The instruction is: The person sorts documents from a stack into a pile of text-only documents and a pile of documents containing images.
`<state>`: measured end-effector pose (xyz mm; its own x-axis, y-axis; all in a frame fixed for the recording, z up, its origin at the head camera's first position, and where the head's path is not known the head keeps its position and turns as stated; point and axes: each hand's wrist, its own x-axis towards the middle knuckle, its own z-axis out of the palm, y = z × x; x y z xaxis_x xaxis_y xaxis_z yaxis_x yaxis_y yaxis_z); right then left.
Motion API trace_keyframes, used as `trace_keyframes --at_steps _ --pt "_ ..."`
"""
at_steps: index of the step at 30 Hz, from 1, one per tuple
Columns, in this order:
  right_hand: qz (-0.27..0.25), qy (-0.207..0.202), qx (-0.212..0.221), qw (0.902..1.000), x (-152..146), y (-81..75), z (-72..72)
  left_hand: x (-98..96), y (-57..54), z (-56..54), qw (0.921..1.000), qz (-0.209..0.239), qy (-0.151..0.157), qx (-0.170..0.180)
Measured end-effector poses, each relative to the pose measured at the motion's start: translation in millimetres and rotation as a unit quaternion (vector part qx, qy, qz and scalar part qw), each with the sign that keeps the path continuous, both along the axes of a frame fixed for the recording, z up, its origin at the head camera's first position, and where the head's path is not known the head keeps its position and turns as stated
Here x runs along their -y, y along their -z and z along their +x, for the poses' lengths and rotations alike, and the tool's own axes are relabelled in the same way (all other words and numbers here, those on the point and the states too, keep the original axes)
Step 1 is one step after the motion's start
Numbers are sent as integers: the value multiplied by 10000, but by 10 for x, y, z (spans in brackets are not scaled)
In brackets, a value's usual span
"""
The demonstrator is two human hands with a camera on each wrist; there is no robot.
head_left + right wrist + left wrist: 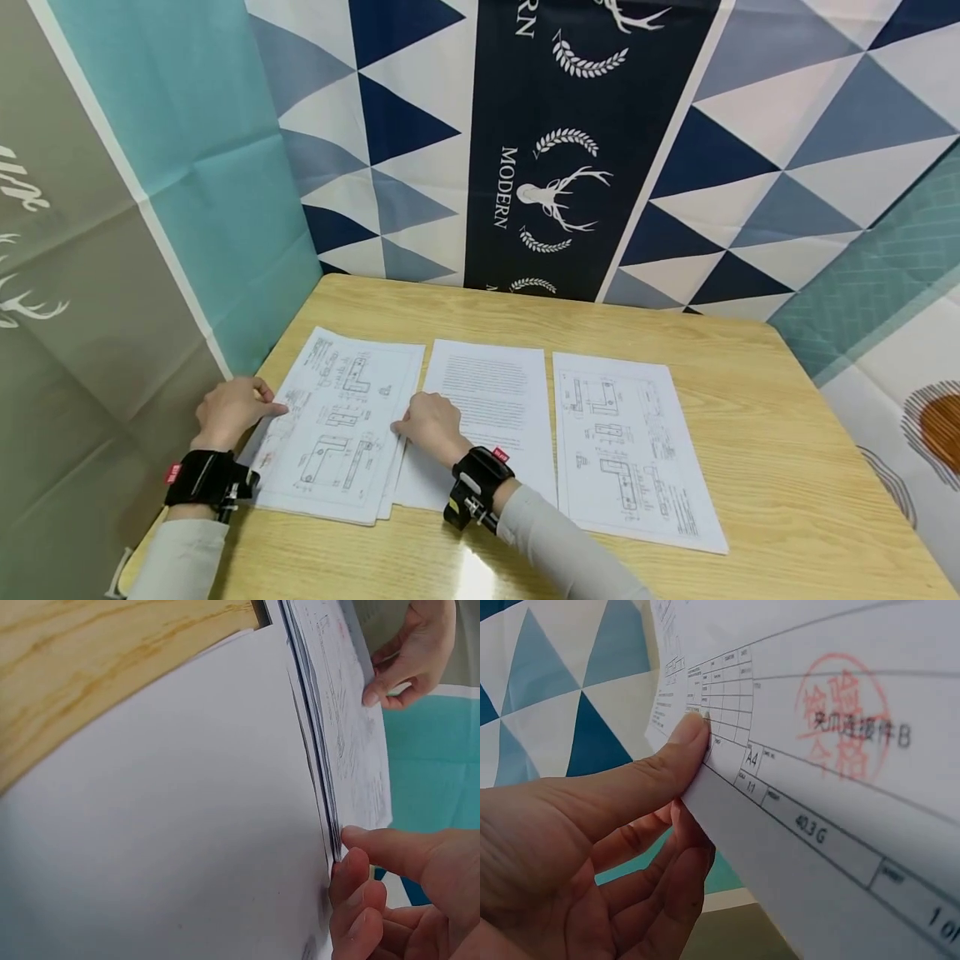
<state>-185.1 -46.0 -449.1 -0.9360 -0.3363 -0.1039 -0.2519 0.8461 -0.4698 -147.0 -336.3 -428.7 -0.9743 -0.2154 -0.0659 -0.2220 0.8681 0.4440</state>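
On the left of the table lies a stack of printed drawing sheets (352, 425), its right edge showing offset layers in the head view. My left hand (231, 410) pinches the stack's left edge, thumb on top and fingers behind. Close up in the left wrist view, the thumb (690, 731) lies on a title block near a red round stamp (844, 716). At the opposite edge, my right hand (433, 425) pinches the stack, its thumb (375, 841) on the top sheet and curled fingertips at the layered side. That forearm crosses over a page of text (487, 375).
Right of the text page lies another drawing sheet (637, 450), near the middle of the wooden table (787, 467). Patterned cloth (420, 167) hangs behind the table's back edge, with teal and grey cloth (195, 183) close along the left side.
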Motion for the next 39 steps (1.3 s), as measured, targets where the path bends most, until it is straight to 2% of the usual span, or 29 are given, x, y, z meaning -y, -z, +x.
trace_keyframes --at_steps 6,12,16,24,30,33,39 --pt "-45 -31 -126 9999 -21 -9 3 0 -28 -12 9999 22 -49 -146" --pt "-68 -139 -46 9999 -19 6 34 6 -22 40 9990 95 -229 -361" --pt "-52 -156 -85 9998 -15 17 42 -1 -38 42 9989 58 -134 -452" --pt "-119 -118 -151 9997 -42 32 35 6 -100 -16 9995 202 222 -64" --pt "-392 -130 -135 9991 -46 62 26 131 -137 -2 9931 844 817 30" --pt "-605 -156 -134 9980 -49 73 19 170 -161 4 9889 1207 843 213" --pt "-879 -71 -35 9961 -33 67 8 205 -121 -25 9862 1435 751 332"
